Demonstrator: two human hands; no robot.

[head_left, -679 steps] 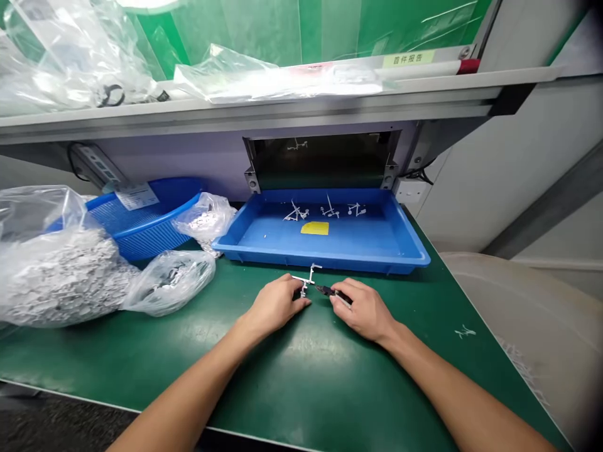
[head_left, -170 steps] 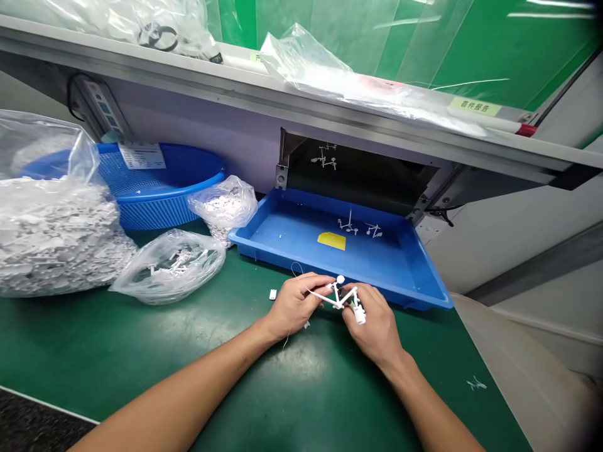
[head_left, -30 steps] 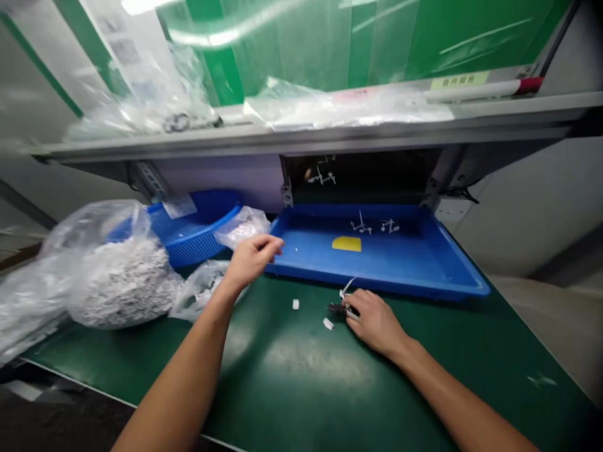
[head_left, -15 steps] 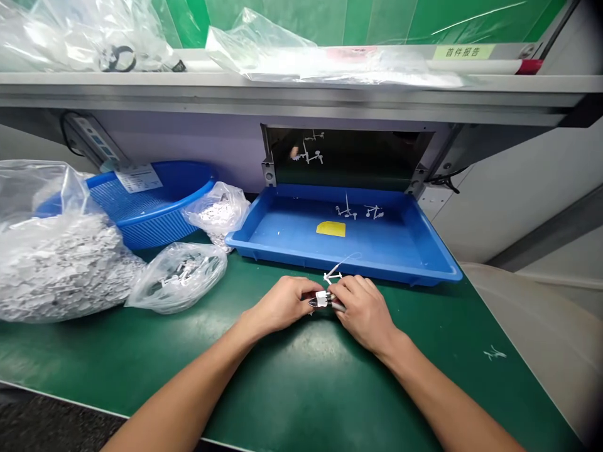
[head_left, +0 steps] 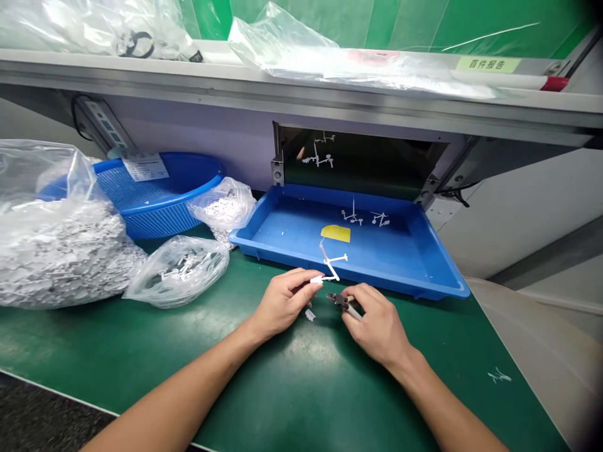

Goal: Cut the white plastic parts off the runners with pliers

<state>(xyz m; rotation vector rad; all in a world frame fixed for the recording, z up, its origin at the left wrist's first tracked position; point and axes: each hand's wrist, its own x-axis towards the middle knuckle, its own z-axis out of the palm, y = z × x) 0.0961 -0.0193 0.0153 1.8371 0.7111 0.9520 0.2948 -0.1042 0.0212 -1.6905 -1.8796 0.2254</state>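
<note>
Between thumb and fingers, my left hand (head_left: 285, 300) pinches a white plastic sprue (head_left: 333, 269), whose branches stick out up and to the right over the tray's front edge. My right hand (head_left: 377, 320) is closed around the handles of a pair of side cutters (head_left: 340, 300); their dark jaws point left, apart from the sprue. A small white plastic part (head_left: 309, 314) lies on the green table just below my left fingertips. Behind the hands stands a blue tray (head_left: 292, 248) with two white sprues and a yellow label in it.
At the left stand a big clear bag of white parts (head_left: 66, 251), a smaller open bag (head_left: 181, 270), another small bag (head_left: 226, 207) and a blue basket (head_left: 160, 216). White scraps (head_left: 499, 375) lie at the right. A shelf (head_left: 301, 94) crosses above the tray.
The cutters have come away from the sprue to the right. My left hand has turned the sprue, and a small white part now shows on the table. The view has shifted slightly.
</note>
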